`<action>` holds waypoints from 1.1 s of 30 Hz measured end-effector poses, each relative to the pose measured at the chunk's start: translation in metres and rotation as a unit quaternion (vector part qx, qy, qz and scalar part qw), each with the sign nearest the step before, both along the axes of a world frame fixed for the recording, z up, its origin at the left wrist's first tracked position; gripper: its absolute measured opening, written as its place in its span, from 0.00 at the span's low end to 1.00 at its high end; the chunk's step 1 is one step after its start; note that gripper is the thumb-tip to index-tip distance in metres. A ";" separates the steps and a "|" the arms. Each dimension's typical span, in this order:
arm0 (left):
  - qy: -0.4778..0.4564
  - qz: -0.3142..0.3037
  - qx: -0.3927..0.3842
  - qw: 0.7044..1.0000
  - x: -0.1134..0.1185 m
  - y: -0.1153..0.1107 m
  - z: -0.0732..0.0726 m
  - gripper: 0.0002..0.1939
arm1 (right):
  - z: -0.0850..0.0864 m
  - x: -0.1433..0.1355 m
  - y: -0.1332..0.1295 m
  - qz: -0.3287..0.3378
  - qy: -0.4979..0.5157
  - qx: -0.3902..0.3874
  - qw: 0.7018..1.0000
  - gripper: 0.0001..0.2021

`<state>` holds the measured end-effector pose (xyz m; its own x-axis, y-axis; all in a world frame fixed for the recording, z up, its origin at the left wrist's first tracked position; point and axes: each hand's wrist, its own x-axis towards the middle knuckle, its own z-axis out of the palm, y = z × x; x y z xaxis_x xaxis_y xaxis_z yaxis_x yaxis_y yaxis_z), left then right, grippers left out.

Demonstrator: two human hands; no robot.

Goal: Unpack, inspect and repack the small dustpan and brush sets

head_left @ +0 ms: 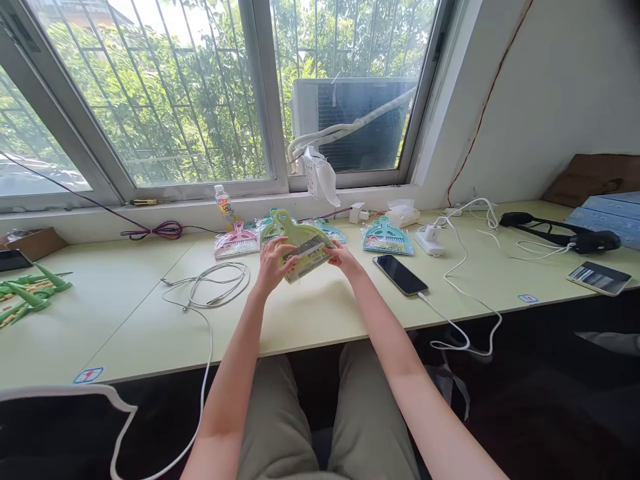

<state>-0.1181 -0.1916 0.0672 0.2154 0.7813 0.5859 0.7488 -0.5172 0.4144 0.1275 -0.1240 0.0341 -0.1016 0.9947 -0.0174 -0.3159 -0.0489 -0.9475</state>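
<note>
Green dustpan set (313, 255) here, hanging up in both hands just above the table (320, 313), tilting with its handle pointing up and left. Going left to right: a coiled grey cable (216, 305) is lying on the tabletop, a bottle (225, 207) is standing behind by the window, and a pink dustpan set (237, 241) is lying just left of the hands. The left hand (273, 267) is spreading its fingers over the left side of the green one, while the right hand (343, 259) is pinching its right corner. So neither hand's really nearer; the wide edge is running between them, rising to the right. Farther right, a blue dustpan set (387, 237) is lying behind a phone (400, 275).
</note>
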 end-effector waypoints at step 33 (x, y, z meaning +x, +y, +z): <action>-0.352 0.076 -0.001 0.933 0.006 0.038 -0.049 0.29 | -0.024 -0.017 0.005 -0.033 -0.072 0.052 0.995 0.36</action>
